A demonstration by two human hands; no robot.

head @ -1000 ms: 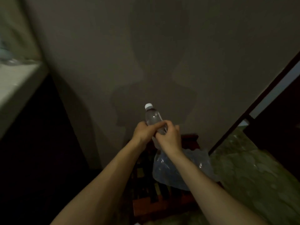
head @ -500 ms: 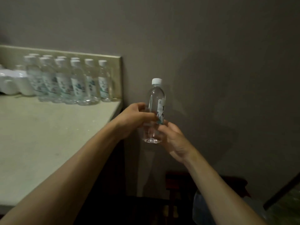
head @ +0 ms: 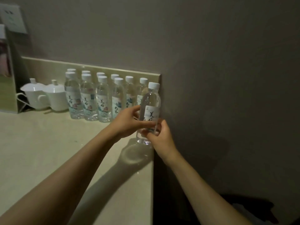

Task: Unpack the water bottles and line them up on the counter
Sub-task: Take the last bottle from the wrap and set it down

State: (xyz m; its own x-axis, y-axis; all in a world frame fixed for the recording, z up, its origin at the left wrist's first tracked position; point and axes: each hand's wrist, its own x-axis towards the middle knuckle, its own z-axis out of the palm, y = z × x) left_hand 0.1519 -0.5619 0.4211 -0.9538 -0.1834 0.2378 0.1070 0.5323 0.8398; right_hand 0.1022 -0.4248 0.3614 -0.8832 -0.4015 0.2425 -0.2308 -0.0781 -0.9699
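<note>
Water bottle (head: 150, 109) stands upright, white cap at 12 o'clock, its long axis vertical, at the right end of the pale counter (head: 48, 151) close by the grey wall (head: 211, 70). Left hand (head: 129, 122) is clamped around its middle from 9 o'clock; right hand (head: 159, 138) grips its lower part from 5 o'clock. At 10 o'clock, lined-up water bottles (head: 102, 98) stand in two rows against the low backsplash (head: 97, 69), with two lidded white cups (head: 47, 96) beyond them.

Two white lidded cups (head: 44, 95) stand side by side just right of a standing card holder (head: 8, 75); wall behind.
</note>
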